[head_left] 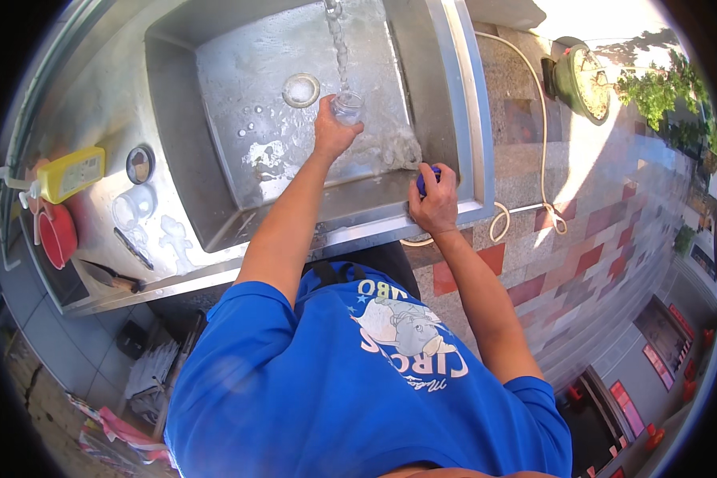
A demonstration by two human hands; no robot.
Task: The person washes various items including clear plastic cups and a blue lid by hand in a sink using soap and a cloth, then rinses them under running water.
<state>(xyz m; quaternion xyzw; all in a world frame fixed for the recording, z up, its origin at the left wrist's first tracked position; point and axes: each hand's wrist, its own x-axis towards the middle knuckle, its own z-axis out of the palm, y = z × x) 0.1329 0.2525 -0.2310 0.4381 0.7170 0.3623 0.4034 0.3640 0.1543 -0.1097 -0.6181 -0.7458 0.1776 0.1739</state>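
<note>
In the steel sink (191, 119), my left hand (336, 131) is closed round a clear glass jar (347, 105). A stream of water (339, 44) falls from the top of the view into the jar's mouth. My right hand (436, 203), by the sink's near right corner, has its fingers closed on a small purple-blue object (429, 180); most of it is hidden, so its kind cannot be told. Just beyond those fingers, a whitish, foamy-looking patch (398, 150) lies along the sink floor. The round drain (301, 90) is left of the jar.
Left of the basin, the steel counter (107, 231) bears a yellow bottle (76, 175), a red bowl (57, 236), a dark round lid (140, 164), a clear glass container (134, 205) and a wooden-handled knife (111, 276). A beige hose (544, 135) lies on the tiled floor at right, near a potted plant (585, 84).
</note>
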